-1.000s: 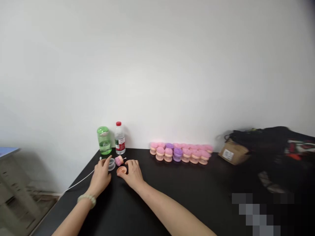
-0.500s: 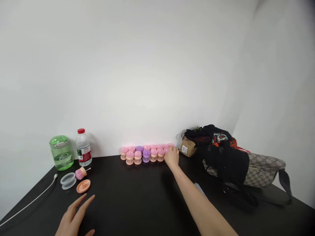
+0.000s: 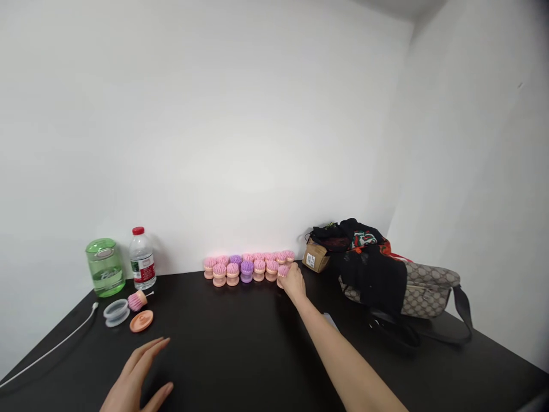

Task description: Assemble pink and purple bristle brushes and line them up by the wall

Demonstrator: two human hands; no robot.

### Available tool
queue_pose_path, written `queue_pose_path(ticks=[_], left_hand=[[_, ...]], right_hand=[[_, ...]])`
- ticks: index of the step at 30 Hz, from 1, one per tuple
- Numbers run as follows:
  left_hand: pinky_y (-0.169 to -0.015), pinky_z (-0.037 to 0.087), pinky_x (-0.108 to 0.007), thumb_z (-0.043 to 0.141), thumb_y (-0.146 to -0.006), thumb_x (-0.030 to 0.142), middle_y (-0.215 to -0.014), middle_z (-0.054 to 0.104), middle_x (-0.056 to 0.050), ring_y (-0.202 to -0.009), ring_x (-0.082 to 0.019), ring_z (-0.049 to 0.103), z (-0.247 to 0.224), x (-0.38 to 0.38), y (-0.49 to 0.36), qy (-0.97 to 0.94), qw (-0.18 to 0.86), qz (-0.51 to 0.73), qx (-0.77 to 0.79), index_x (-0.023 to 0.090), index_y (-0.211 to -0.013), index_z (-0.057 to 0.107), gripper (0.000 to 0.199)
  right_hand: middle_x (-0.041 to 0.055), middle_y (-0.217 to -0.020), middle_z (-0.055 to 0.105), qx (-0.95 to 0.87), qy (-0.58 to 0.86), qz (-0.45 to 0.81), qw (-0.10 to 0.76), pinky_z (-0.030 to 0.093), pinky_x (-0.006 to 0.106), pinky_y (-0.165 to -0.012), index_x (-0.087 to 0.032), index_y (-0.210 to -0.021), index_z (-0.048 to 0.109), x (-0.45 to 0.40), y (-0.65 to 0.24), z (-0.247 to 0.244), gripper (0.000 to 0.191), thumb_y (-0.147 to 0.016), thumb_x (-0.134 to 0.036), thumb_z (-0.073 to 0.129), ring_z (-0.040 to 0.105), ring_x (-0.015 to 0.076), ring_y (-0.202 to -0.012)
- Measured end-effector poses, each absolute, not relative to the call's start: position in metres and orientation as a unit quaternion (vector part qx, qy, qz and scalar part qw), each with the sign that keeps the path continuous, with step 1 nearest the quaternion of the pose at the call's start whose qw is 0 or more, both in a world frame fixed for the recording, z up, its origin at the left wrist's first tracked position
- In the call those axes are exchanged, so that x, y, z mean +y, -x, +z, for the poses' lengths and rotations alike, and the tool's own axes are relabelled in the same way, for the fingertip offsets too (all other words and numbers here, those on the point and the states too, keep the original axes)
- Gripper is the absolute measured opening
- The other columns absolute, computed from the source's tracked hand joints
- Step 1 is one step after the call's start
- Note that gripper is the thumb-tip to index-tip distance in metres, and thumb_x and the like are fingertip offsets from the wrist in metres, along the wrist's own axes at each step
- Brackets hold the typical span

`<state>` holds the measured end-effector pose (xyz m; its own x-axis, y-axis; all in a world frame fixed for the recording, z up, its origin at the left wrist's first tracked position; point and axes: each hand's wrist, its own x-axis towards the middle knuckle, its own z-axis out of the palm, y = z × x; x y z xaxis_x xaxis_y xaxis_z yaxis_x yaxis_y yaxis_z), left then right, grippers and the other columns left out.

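My right hand reaches to the right end of the front row, its fingers closed around a pink-bristled scrub brush with a peach base. Beside it stand two rows of similar upright brushes, mostly pink, with a purple one in the front row and another behind. My left hand hovers over the near left of the table, fingers apart and holding nothing. Beyond it lie a peach disc, a clear round ring-shaped part and a tipped pink brush head with a thin white stem.
On the black table at left stand a green jug and a red-capped bottle, near a white cable. A small cardboard box, dark fabric and a patterned bag occupy the right side, against the wall.
My right hand has shifted slightly toward me, and the brush in its fingers now shows at the front row's end. My left thumb has come further into view. The whole view has shifted a little.
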<state>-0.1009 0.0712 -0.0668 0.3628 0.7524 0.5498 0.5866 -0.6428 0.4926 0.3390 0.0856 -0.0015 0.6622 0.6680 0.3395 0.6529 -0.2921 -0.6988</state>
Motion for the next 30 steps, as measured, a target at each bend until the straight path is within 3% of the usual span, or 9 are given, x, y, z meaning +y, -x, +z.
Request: queue_pose_path(ticks=[3, 6, 8, 10, 13, 18, 23, 27, 30], left_hand=[[-0.102, 0.052, -0.052, 0.06, -0.086, 0.044, -0.138, 0.057, -0.01, -0.128, -0.033, 0.056, -0.039, 0.057, 0.065, -0.794, 0.13, 0.434, 0.404, 0.026, -0.131, 0.054, 0.049], [-0.11, 0.043, -0.056, 0.067, -0.083, 0.039, -0.147, 0.049, -0.014, -0.138, -0.033, 0.045, -0.022, 0.042, 0.027, -0.781, 0.142, 0.466, 0.392, 0.022, -0.139, 0.046, 0.062], [-0.109, 0.043, -0.056, 0.074, -0.078, 0.035, -0.148, 0.049, -0.015, -0.138, -0.035, 0.045, -0.019, 0.034, 0.011, -0.777, 0.143, 0.485, 0.375, 0.022, -0.139, 0.045, 0.069], [-0.101, 0.051, -0.054, 0.076, -0.077, 0.032, -0.134, 0.06, -0.013, -0.127, -0.034, 0.057, -0.02, 0.026, 0.006, -0.781, 0.143, 0.489, 0.362, 0.023, -0.13, 0.053, 0.059], [-0.084, 0.06, -0.045, 0.074, -0.081, 0.03, -0.109, 0.069, -0.009, -0.101, -0.028, 0.069, -0.022, 0.017, 0.015, -0.784, 0.109, 0.493, 0.361, 0.022, -0.115, 0.058, 0.038], [-0.087, 0.056, -0.045, 0.073, -0.084, 0.03, -0.106, 0.07, -0.01, -0.101, -0.029, 0.067, -0.021, 0.015, 0.031, -0.811, -0.07, 0.504, 0.289, 0.021, -0.113, 0.057, 0.034], [-0.083, 0.056, -0.043, 0.069, -0.087, 0.023, -0.109, 0.07, -0.013, -0.097, -0.027, 0.066, -0.021, 0.013, 0.028, -0.835, -0.114, 0.468, 0.266, 0.016, -0.119, 0.056, 0.035], [-0.075, 0.058, -0.037, 0.071, -0.083, 0.019, -0.102, 0.07, -0.009, -0.088, -0.024, 0.067, -0.02, 0.012, 0.029, -0.836, -0.053, 0.465, 0.287, 0.019, -0.114, 0.058, 0.034], [-0.073, 0.059, -0.034, 0.076, -0.077, 0.019, -0.099, 0.069, -0.007, -0.086, -0.023, 0.067, -0.019, 0.012, 0.03, -0.836, 0.01, 0.451, 0.313, 0.021, -0.108, 0.06, 0.035]], right_hand=[[0.0177, -0.121, 0.063, -0.455, 0.752, 0.047, 0.474, 0.048, 0.046, -0.098, -0.013, -0.126, 0.05, 0.066, -0.295, 0.005, 0.056, -0.077, -0.022, 0.076, 0.061, 0.0337, -0.115], [0.0058, -0.11, 0.069, -0.529, 0.667, 0.127, 0.508, 0.054, 0.037, -0.09, -0.023, -0.127, 0.046, 0.041, -0.234, 0.002, 0.061, -0.074, -0.03, 0.076, 0.068, 0.0257, -0.101], [0.003, -0.106, 0.07, -0.569, 0.601, 0.196, 0.526, 0.056, 0.033, -0.085, -0.024, -0.126, 0.045, 0.023, -0.196, -0.002, 0.059, -0.075, -0.034, 0.075, 0.07, 0.022, -0.095], [0.005, -0.109, 0.067, -0.566, 0.477, 0.341, 0.58, 0.055, 0.034, -0.088, -0.024, -0.124, 0.046, 0.007, -0.167, -0.006, 0.058, -0.075, -0.032, 0.074, 0.069, 0.022, -0.098], [0.0065, -0.116, 0.064, -0.552, 0.4, 0.437, 0.587, 0.053, 0.035, -0.09, -0.024, -0.124, 0.048, -0.007, -0.147, -0.008, 0.057, -0.074, -0.029, 0.075, 0.066, 0.0228, -0.104], [0.004, -0.1, 0.066, -0.581, 0.41, 0.452, 0.539, 0.052, 0.035, -0.082, -0.021, -0.112, 0.059, -0.01, -0.144, -0.012, 0.039, -0.08, -0.039, 0.072, 0.064, 0.0219, -0.091], [0.0004, -0.085, 0.064, -0.597, 0.437, 0.41, 0.533, 0.052, 0.031, -0.072, -0.021, -0.096, 0.061, -0.013, -0.149, -0.019, 0.023, -0.082, -0.037, 0.069, 0.062, 0.0198, -0.079], [0.0037, -0.103, 0.066, -0.667, 0.435, 0.3, 0.525, 0.051, 0.036, -0.088, -0.024, -0.104, 0.064, -0.021, -0.154, -0.018, 0.029, -0.076, -0.022, 0.071, 0.064, 0.0245, -0.097], [0.0063, -0.132, 0.058, -0.684, 0.445, 0.278, 0.508, 0.044, 0.041, -0.103, -0.029, -0.12, 0.061, -0.022, -0.156, -0.018, 0.055, -0.069, -0.017, 0.075, 0.055, 0.028, -0.122]])
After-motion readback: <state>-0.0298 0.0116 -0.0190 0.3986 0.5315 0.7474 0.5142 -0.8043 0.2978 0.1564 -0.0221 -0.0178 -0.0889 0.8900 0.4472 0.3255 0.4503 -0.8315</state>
